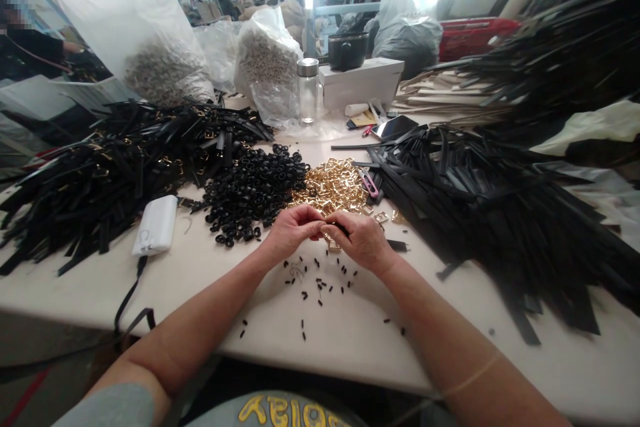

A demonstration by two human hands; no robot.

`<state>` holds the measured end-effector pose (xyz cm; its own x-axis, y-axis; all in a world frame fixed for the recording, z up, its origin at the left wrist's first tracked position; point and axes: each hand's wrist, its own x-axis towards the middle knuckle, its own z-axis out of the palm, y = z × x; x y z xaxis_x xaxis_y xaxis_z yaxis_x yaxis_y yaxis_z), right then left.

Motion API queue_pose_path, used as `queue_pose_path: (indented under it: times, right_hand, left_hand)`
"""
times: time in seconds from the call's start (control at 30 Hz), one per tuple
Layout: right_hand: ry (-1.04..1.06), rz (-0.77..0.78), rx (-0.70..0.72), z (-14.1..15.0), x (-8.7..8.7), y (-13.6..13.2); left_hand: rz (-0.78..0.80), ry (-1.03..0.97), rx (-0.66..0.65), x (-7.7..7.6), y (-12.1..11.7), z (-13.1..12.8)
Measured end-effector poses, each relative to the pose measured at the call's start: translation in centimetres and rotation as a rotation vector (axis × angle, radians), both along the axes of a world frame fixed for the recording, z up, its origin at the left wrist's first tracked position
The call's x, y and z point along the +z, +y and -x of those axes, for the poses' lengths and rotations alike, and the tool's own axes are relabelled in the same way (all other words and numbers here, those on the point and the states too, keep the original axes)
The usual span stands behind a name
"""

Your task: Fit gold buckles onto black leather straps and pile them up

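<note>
- Right grip (365, 238) is pinching a black piece (343, 228), thumb over it.
- Left grip (295, 230) is pressing thumb and fingers together, meeting the right; can't tell what it's pinching.
- Gold buckle (333, 245) is showing just under both grips; attachment unclear.
- Left of grips: black straps (115, 177) are carrying gold buckles, so that part looks done.
- Right of grips: large heap of straps (480, 203) is showing no buckles, looks left to do.
- Beyond grips: loose buckles (340, 183), black loops (250, 187) are lying piled on the counter (200, 297).
</note>
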<state>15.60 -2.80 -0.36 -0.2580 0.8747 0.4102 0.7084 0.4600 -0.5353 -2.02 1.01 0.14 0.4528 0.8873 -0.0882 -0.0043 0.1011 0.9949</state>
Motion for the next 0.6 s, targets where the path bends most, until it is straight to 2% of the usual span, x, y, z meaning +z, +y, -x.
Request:
queue_pose_path:
  times: [0.3,0.43,0.6]
  right_hand:
    - [-0.156,-0.018,-0.011,-1.6,0.3,0.2]
    - [-0.168,-0.089,-0.145,-2.4,-0.3,0.8]
    - [-0.142,-0.122,-0.248,-3.3,-0.9,1.4]
  left_hand:
    - [-0.096,0.101,-0.025,0.1,0.4,0.8]
    - [-0.4,0.375,-0.079,-0.2,0.1,0.8]
    - [-0.883,0.736,-0.274,-0.4,-1.1,-0.5]
